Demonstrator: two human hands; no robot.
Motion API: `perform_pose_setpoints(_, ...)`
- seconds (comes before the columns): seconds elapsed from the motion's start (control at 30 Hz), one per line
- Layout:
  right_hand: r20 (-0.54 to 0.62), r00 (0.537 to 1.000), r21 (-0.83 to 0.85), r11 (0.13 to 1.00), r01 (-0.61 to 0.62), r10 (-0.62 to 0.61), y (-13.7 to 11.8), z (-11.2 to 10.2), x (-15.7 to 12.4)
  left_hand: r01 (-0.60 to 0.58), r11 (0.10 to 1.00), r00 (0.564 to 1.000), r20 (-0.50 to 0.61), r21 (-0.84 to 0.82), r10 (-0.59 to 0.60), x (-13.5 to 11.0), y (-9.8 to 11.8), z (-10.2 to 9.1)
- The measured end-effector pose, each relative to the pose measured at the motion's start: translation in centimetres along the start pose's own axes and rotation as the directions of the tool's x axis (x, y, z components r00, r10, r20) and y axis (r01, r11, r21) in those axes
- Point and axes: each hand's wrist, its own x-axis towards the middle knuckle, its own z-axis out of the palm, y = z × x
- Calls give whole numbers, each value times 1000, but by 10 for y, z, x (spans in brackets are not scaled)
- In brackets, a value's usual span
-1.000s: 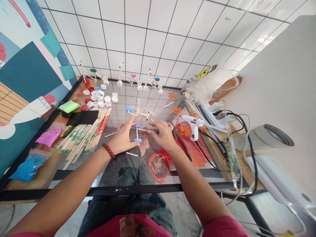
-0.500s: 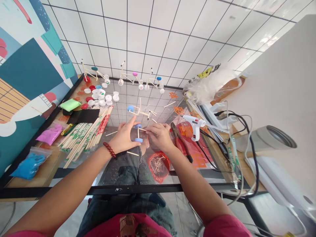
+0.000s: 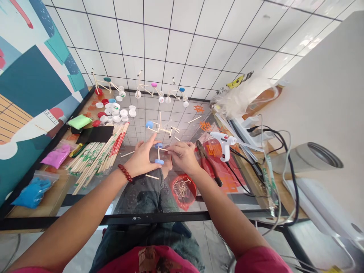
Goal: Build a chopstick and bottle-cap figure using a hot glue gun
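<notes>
Head view: the left hand (image 3: 144, 156) grips two blue caps (image 3: 159, 162) between thumb and finger, over the desk (image 3: 170, 219); the right hand (image 3: 184, 154) pinches a thin stick (image 3: 163, 149) meeting their crossbar (image 3: 158, 154). Likely an aligning step, next calling for steadiness.

This looks like a small craft workspace: a clear glass tabletop in a black frame (image 3: 159, 218) against a white tiled wall with dark joints (image 3: 159, 41). On the right are a white hot-glue gun (image 3: 225, 143) and red-handled metal pliers (image 3: 209, 163); on the left, pale wooden sticks in printed paper wrappers (image 3: 96, 161). Small wheeled stick models (image 3: 147, 89) (three of them) line the far edge.
</notes>
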Motion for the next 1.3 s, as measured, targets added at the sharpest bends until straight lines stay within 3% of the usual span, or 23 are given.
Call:
perform_pose_setpoints(0.57,-8,1000,-28,999,-20,19,-2,1,0,33,999,999,1,19,-33,1,4,-1)
perform_pose_setpoints(0.9,-17,1000,-51,999,-21,20,-3,0,0,-7,1000,1000,-4,27,7,0,-3,1)
perform_pose_setpoints(1.3,-263,964,-51,997,-59,43,-3,-22,-2,-32,999,999,-3,19,32,-1,-10,3)
